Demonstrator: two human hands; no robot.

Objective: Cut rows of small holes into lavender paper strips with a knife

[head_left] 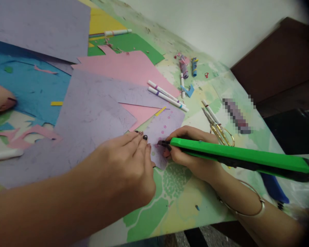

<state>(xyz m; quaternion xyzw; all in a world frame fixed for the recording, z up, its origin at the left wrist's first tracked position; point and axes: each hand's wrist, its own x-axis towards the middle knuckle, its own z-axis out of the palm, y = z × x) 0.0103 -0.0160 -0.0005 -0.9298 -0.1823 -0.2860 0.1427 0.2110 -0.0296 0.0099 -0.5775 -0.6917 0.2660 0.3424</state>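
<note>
My left hand (134,161) lies on a small purple paper piece (175,120), its fingers stretched out and close together. Pink dots and a few pale ones mark this piece. My right hand (187,151) is closed around a long green-and-black pen-shaped tool (237,156); its exact kind is unclear. The tool's dark tip points at the dotted paper beside my left fingertips, and whether it touches cannot be made out. Under my left forearm spreads a large purple sheet (92,113). Gold-handled scissors (218,128) lie just beyond my right hand.
Several markers (167,97) lie across the paper and the patterned tablecloth (144,219). Pink paper (128,68), green paper (136,46) and blue paper (41,85) overlap at the back and left. Two small decorated rolls (194,67) sit near the wall. The table's front edge runs below my hands.
</note>
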